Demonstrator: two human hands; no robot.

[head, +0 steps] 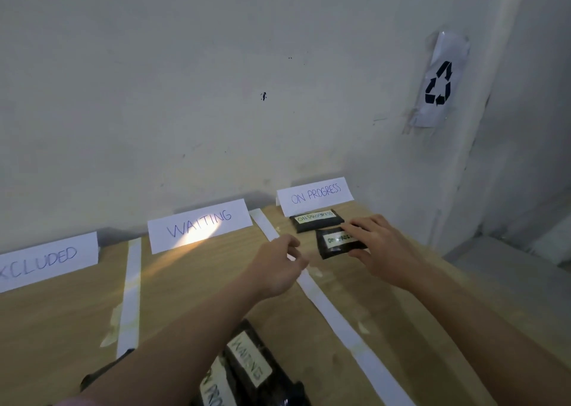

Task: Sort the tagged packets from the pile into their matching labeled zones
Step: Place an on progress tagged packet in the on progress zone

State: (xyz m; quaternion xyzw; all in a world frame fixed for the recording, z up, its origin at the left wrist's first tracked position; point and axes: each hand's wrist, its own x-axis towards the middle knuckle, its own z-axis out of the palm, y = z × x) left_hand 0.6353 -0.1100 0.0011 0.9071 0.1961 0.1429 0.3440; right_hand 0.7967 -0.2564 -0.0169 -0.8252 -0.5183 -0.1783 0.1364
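Head view — right hand point(378, 248) is gripping a black ON PROGRESS packet point(338, 242), fingers over its top and thumb under its near edge, at the desk's point(191, 294) far right corner, just in front of a second ON PROGRESS packet point(315, 220) below the ON PROGRESS sign point(315, 195). Left hand point(278, 266) is hovering over the white strip point(336, 319), fingers loosely curled, holding nothing. Pile point(247, 371) is sitting at the near edge — WAITING tag on top.

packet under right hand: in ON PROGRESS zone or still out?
In. The packet lies right of the divider strip, just before the ON PROGRESS sign; the right hand grips it.
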